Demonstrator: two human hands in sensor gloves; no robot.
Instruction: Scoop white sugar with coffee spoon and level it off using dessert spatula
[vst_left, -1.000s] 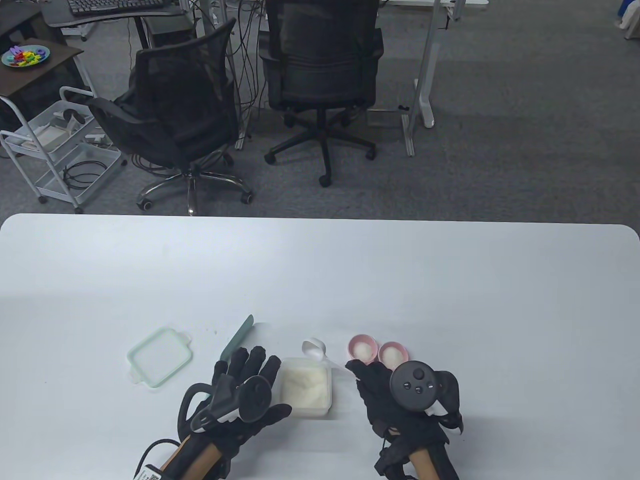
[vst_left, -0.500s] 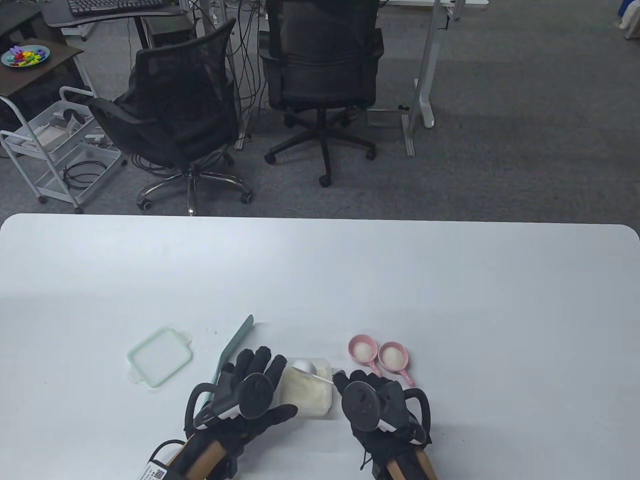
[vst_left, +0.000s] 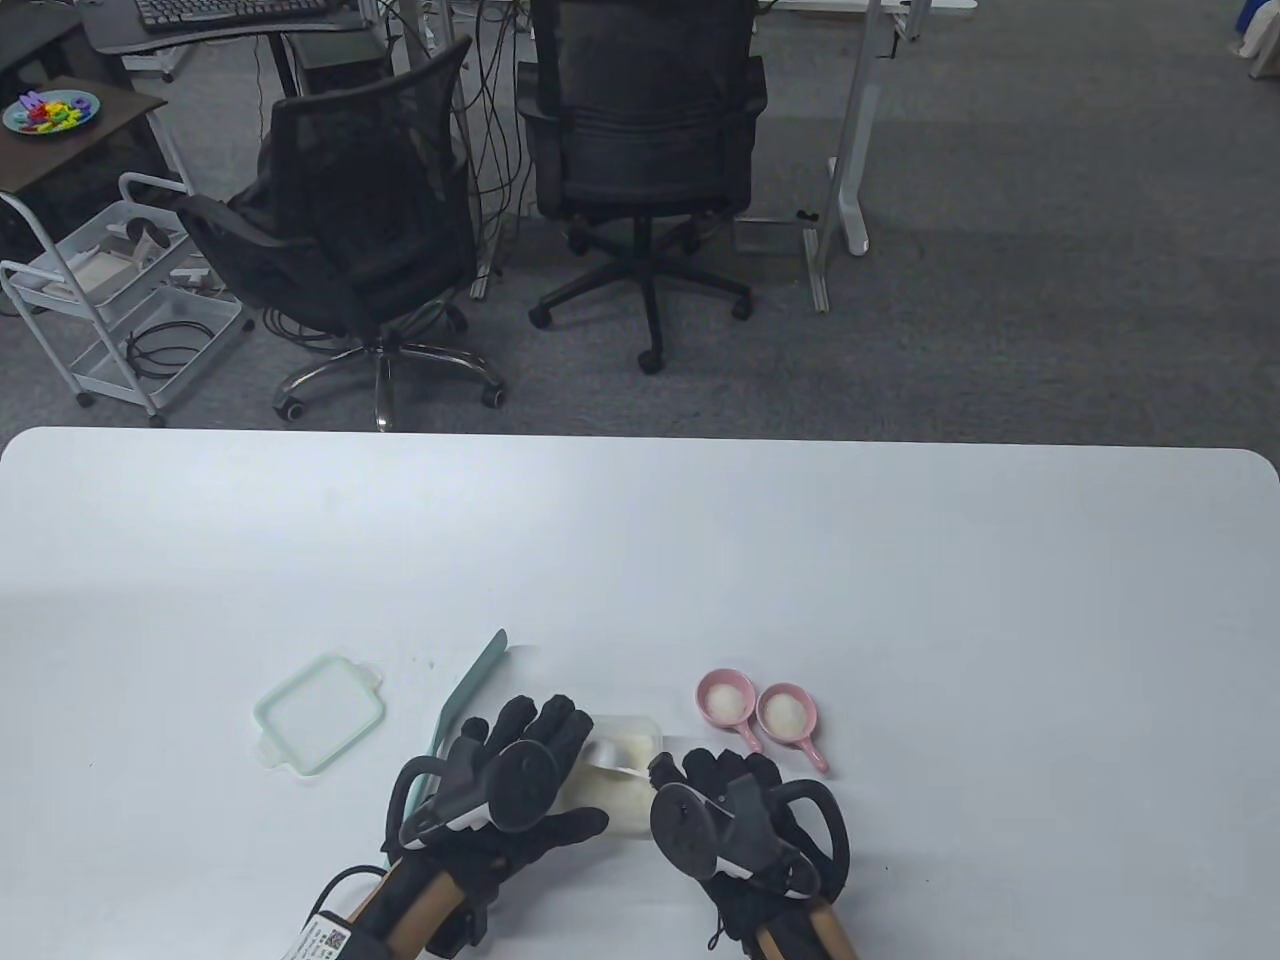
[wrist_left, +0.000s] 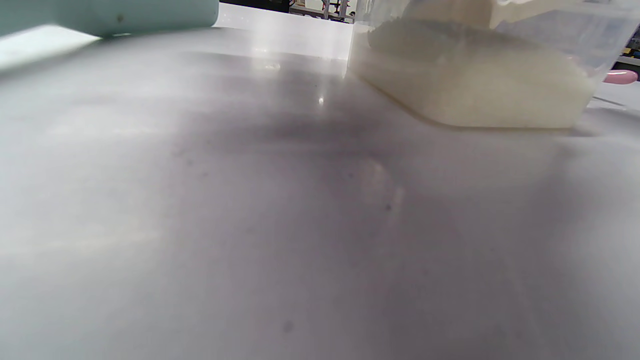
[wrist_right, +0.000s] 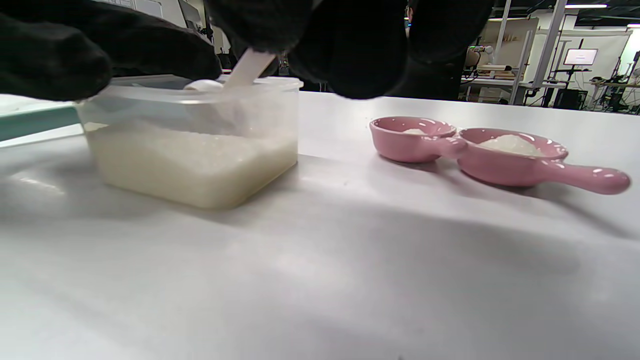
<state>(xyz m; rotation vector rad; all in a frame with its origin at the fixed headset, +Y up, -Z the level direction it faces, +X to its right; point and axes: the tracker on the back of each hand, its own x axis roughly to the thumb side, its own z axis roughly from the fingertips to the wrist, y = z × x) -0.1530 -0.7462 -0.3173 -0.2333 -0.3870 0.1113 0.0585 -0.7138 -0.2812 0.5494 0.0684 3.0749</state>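
Note:
A clear container of white sugar (vst_left: 632, 775) stands near the table's front edge; it also shows in the left wrist view (wrist_left: 470, 85) and the right wrist view (wrist_right: 200, 150). My right hand (vst_left: 672, 768) pinches the handle of a white coffee spoon (wrist_right: 247, 67), whose bowl (vst_left: 610, 752) dips into the container. My left hand (vst_left: 540, 735) rests with stretched fingers (wrist_right: 50, 55) on the container's left rim. The green dessert spatula (vst_left: 470, 685) lies on the table left of the container, untouched.
A pale green lid (vst_left: 320, 712) lies left of the spatula. Two pink scoops holding sugar (vst_left: 725, 697) (vst_left: 787, 712) sit right of the container, close to my right hand. The white table (vst_left: 900, 600) stretches beyond.
My right hand swung the spoon left from above the pink scoops and lowered its bowl into the container. My left hand slid right onto the container's rim.

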